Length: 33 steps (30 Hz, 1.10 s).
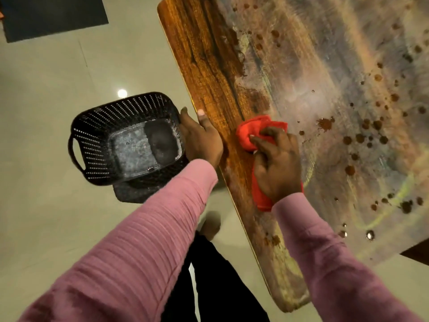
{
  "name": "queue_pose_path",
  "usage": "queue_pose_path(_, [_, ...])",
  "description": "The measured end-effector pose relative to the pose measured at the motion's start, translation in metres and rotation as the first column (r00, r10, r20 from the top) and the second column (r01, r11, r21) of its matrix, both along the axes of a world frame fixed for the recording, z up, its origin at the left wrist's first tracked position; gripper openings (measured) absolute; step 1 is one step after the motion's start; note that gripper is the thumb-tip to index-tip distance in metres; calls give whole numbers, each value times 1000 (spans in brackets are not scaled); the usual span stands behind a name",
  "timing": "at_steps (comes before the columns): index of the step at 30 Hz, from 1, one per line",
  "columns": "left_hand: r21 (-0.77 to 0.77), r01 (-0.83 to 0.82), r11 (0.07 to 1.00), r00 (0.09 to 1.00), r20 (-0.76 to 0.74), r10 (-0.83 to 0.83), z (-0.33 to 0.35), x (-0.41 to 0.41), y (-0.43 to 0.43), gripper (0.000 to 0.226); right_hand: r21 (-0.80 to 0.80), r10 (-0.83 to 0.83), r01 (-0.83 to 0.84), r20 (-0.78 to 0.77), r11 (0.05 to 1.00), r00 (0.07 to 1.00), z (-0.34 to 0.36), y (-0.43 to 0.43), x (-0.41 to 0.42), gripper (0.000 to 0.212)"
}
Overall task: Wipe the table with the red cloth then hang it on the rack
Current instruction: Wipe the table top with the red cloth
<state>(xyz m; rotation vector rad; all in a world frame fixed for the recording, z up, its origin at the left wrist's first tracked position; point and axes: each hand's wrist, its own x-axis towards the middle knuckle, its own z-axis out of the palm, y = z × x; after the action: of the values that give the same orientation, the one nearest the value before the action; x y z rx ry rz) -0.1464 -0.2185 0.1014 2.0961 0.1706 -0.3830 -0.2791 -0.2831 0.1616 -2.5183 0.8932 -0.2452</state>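
Red cloth [249,135], soft and bunched, sits on the brown wood-grain table [209,66] near its edge, and my right hand [277,163] is pressed down on top of it, fingers curled over the fabric and gripping it. The bunched end pokes out past my fingertips toward eleven o'clock, while the rest of the cloth runs back under my palm and shows again at my wrist, toward six o'clock. So the cloth lies beneath the hand and sticks out at both ends.

Off at three o'clock from the cloth, dark brown spots [362,133] are scattered over the smeared, cloudy part of the tabletop. The strip of wood nearest the edge looks glossy and clean.

My left hand [200,138] is at nine o'clock from the cloth, just past the table edge, closed on the rim of a black perforated plastic basket [104,140] with a loop handle. The basket hangs over the pale tiled floor [46,89], just beside the table edge. Both my sleeves are pink ribbed knit. A dark mat [53,17] lies on the floor at eleven o'clock.
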Motion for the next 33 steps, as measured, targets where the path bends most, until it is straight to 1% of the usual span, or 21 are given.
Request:
queue_pose_path(3, [-13,4,1000,1000,3,-4,-3,0,1,48,-8,113,-113,0,994,994,-4,26,-10,30])
queue_pose_path(5, [8,26,1000,999,43,-26,-5,0,-1,45,-22,117,-117,7,993,993,-8,42,-12,26])
queue_pose_path(8, [22,13,1000,997,74,-14,-8,0,-2,44,-17,116,-116,29,993,993,-13,49,-15,30])
queue_pose_path(11, [4,33,999,995,92,-33,-11,0,-1,42,-16,236,-236,29,972,971,-13,50,-24,32])
queue_pose_path(14, [-13,55,998,993,102,-54,-12,0,0,42,-11,378,-378,8,926,926,-10,40,-38,29])
queue_pose_path(15, [-12,61,998,992,110,-59,-11,0,0,42,-22,363,-363,-8,931,932,-9,31,-42,29])
queue_pose_path(16, [-13,65,998,991,117,-63,-11,1,-1,43,-39,295,-295,-23,955,955,-8,21,-46,31])
queue_pose_path(18, [-17,65,998,990,123,-63,-11,1,-1,43,-66,68,-70,-28,995,997,-8,0,-49,34])
queue_pose_path(19, [-16,63,998,990,126,-60,-11,0,0,43,-65,-21,20,-7,998,1000,-7,-7,-49,35])
queue_pose_path(21, [-7,58,998,990,131,-57,-12,-1,0,44,-52,-92,94,33,994,995,-7,-5,-45,36])
queue_pose_path(22, [0,55,999,990,133,-54,-13,-1,0,43,-47,-81,82,36,996,996,-7,4,-43,35])
queue_pose_path(23, [8,48,999,989,137,-48,-13,-1,0,43,-36,-30,31,29,999,999,-7,16,-42,34])
queue_pose_path(25, [36,37,999,988,147,-42,-11,-2,-1,43,-6,172,-172,12,985,985,-8,46,-46,30])
queue_pose_path(26, [49,34,998,987,152,-41,-10,-2,-1,43,9,282,-282,3,959,960,-9,59,-51,28])
queue_pose_path(27, [57,34,998,987,157,-43,-9,-2,-1,43,17,366,-366,-10,931,931,-9,67,-57,27])
queue_pose_path(28, [62,39,997,986,161,-48,-8,-3,-1,43,22,416,-415,-23,909,909,-8,68,-64,28])
queue_pose_path(29, [67,44,997,985,164,-55,-8,-3,0,43,21,425,-425,-22,905,905,-8,63,-69,29])
queue_pose_path(30, [76,47,996,985,163,-59,-6,-3,0,42,12,392,-392,-8,920,920,-9,55,-74,31])
queue_pose_path(31, [87,47,995,986,156,-60,-5,-3,0,42,1,319,-319,6,948,948,-9,46,-78,33])
queue_pose_path(33, [99,42,994,989,140,-55,-4,-3,0,41,-24,113,-112,16,993,993,-8,29,-80,37])
